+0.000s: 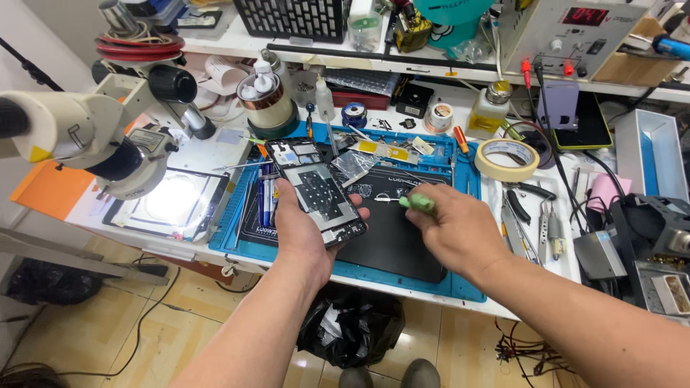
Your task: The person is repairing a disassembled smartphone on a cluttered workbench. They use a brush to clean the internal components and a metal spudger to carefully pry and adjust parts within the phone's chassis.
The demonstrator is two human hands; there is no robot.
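A: Starting at nine o'clock, we have the white microscope (pixel 86 136) over its lit stage, well apart from our hands. Then our left hand (pixel 305 230), fingers closed around the opened phone (pixel 316 190), its back cover off and the boards facing up, held above the blue mat (pixel 460 284) on the tabletop.

B: And at three o'clock of the phone, our right hand (pixel 456 230) pinches the green-handled screwdriver (pixel 415 202), its tip pointing back toward the phone's right edge, near but apart.

A: We judge we're at the unscrewing stage. The next move calls for a steady tip seated square in a screw.

B: The tape roll (pixel 509 159) sits at one o'clock, untouched.
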